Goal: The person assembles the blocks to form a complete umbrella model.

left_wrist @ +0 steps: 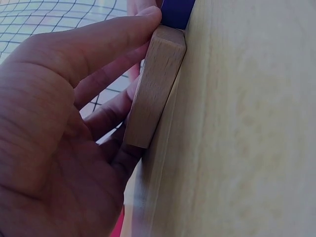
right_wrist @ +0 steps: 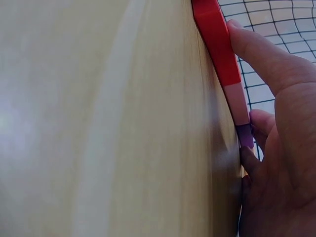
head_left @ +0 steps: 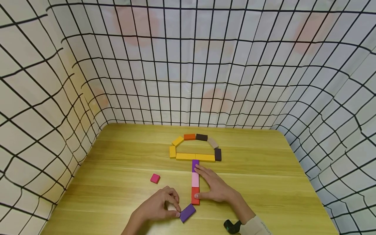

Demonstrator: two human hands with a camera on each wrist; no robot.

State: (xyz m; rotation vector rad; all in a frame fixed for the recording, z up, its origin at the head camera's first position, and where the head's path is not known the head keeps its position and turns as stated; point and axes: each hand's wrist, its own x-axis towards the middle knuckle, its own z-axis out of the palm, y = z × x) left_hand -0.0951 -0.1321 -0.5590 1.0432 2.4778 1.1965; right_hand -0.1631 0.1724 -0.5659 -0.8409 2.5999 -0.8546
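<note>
My left hand (head_left: pixel 160 204) is at the near end of the layout, its thumb and index fingertips touching one end of a slanted dark purple block (head_left: pixel 188 213). In the left wrist view, a plain wooden block (left_wrist: pixel 155 89) is held between the thumb and curled fingers, beside the purple block. A straight column has a purple block (head_left: pixel 195 165), a pink block (head_left: pixel 195 179) and a red block (head_left: pixel 195 195). From the right, my right hand (head_left: pixel 215 187) lies against this column, thumb on the red block and extended fingers at the purple one.
Beyond the column, two long yellow blocks (head_left: pixel 185 156) form a base under an arch of yellow, orange, black (head_left: pixel 201 137) and beige blocks. A small magenta block (head_left: pixel 155 178) lies to the left. Black netting (head_left: pixel 188 81) surrounds the wooden table (head_left: pixel 264 182).
</note>
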